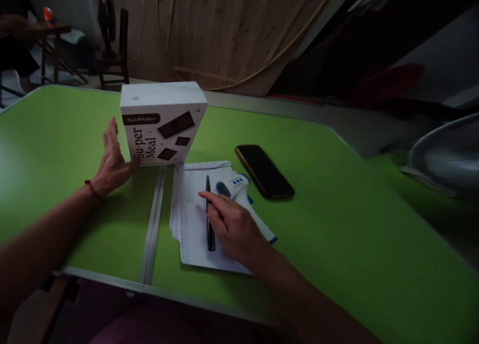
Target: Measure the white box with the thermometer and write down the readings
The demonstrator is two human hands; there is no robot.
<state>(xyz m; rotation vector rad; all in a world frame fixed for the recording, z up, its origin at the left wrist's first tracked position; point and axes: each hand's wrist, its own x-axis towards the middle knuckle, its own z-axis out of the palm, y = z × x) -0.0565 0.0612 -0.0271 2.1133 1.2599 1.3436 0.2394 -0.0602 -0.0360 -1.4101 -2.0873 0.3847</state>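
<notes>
Near two hands (112, 163) (234, 221): one box (149, 97), one pen (210, 234).

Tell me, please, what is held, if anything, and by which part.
I cannot tell whether anything is held: the right hand crosses the pen; the left hand is open beside the box.

The scene is dim and low in contrast. The box's (162, 127) pale top catches the most light, its front duller, so light seems to fall from above. The table (337, 224) darkens towards its near right corner; beyond the far right corner, shapes sink into shadow. Wide-angle stretching bends the outer areas. Writing on the papers (192, 224) blurs together.
</notes>
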